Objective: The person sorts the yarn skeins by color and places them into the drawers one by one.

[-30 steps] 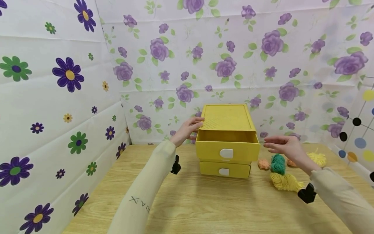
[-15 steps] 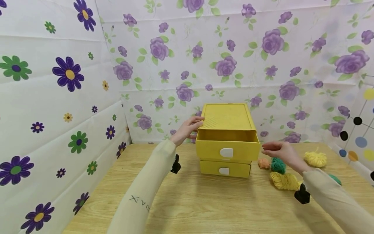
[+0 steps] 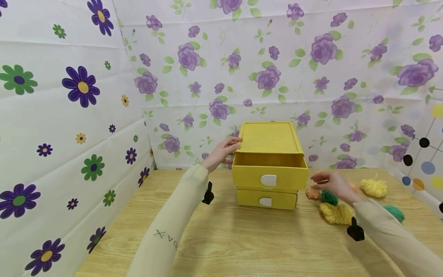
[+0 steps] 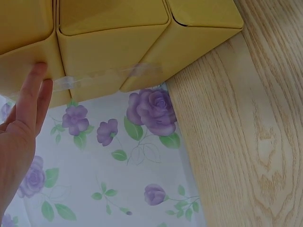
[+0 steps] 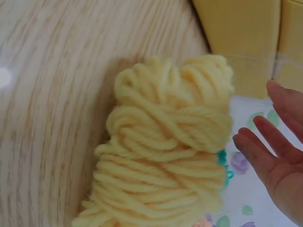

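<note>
A yellow drawer box [image 3: 271,134] stands on the table. Its upper drawer [image 3: 249,177] is pulled partway out; the lower drawer [image 3: 250,199] is pushed in. With fairly straight fingers, my left hand [image 3: 221,154] touches the box's left side; the left wrist view shows the fingertips on the yellow wall [image 4: 109,61]. My right hand [image 3: 335,186] hovers to the right of the box, above the yarn, fingers relaxed and holding nothing. Beneath it lie a green yarn skein [image 3: 329,197] and a yellow yarn skein [image 3: 333,214], the latter large in the right wrist view.
An orange yarn ball [image 3: 312,193] lies beside the box. Farther right are another yellow yarn bundle [image 3: 373,187] and a green yarn bundle [image 3: 394,213], partly behind the right sleeve. Flowered cloth [image 3: 194,115] hangs behind the wooden table [image 3: 214,246].
My right hand has shifted slightly left and then lower, toward the yarn. The green bundle at the far right has come out from behind the sleeve. My left hand stays put.
</note>
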